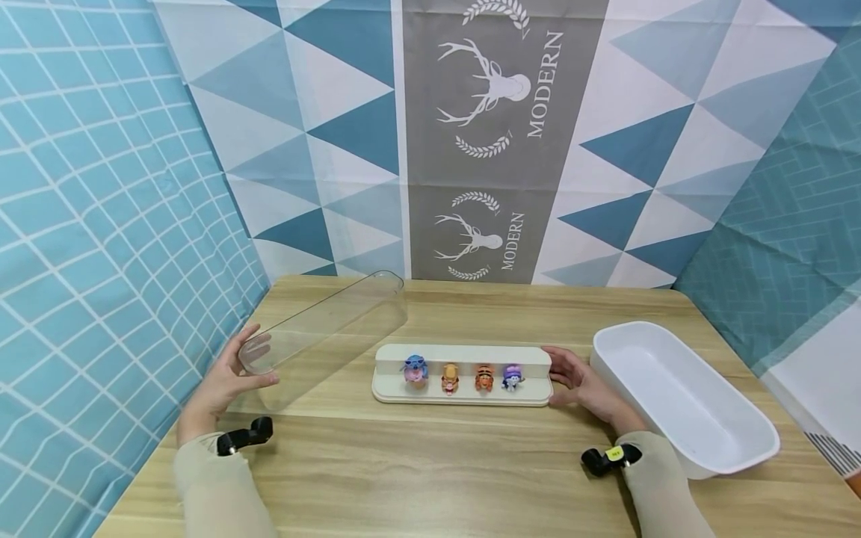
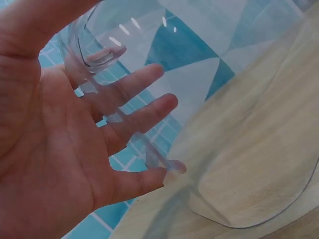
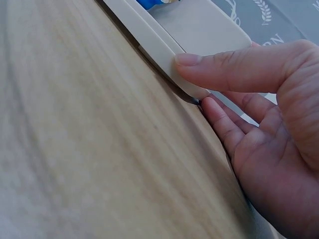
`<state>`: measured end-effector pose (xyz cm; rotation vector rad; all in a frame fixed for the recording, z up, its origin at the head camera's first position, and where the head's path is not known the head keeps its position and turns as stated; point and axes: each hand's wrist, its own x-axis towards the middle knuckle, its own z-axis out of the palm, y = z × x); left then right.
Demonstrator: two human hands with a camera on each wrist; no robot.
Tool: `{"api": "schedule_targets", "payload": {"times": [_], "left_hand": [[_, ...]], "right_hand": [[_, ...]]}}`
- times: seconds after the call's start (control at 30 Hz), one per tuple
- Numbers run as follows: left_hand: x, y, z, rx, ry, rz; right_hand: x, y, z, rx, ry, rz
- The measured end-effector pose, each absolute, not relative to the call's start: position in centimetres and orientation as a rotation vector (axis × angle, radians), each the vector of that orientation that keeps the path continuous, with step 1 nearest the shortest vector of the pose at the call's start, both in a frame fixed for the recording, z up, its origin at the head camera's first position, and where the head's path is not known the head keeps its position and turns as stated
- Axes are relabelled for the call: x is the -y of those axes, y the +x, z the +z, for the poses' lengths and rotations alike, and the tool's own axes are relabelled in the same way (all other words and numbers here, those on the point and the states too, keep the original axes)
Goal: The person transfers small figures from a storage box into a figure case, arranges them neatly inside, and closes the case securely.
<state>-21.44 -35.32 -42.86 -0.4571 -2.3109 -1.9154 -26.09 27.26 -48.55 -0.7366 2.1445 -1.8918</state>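
My left hand [image 1: 217, 390] grips the near end of a long, clear plastic cover [image 1: 329, 323], tilted with its far end up and to the right. In the left wrist view the fingers [image 2: 134, 89] show through the clear plastic. At the middle of the table lies a cream stepped display stand [image 1: 464, 354] bearing several small cartoon figurines, among them a blue one [image 1: 415, 368] at the left and a purple-topped one [image 1: 513, 377] at the right. My right hand [image 1: 590, 388] holds the stand's right end, with the thumb [image 3: 219, 69] on its front edge.
A white, deep rectangular tub [image 1: 693, 407] stands at the right, close beside the right forearm. The wooden table [image 1: 430, 471] meets a patterned cloth backdrop [image 1: 484, 164] behind and a blue tiled-pattern cloth [image 1: 101, 224] at the left.
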Motion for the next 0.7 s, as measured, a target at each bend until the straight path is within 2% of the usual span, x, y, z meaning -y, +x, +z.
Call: {"api": "schedule_targets", "payload": {"times": [0.2,0.5,0.7], "left_hand": [[35.5,-21.5,-43.2,2.410,-0.335,-1.834],[35.4,-21.9,-44.1,2.273,-0.478,-1.900],[35.5,-21.9,-44.4,2.269,-0.451,-1.899]], "right_hand": [[-27.3,-26.2,-48.7,-2.151,-0.731,-1.894],[-27.3,-26.2,-48.6,-2.155,-0.746,-1.898],[-27.3,-26.2,-48.7,-2.158,-0.726,-1.892]]}}
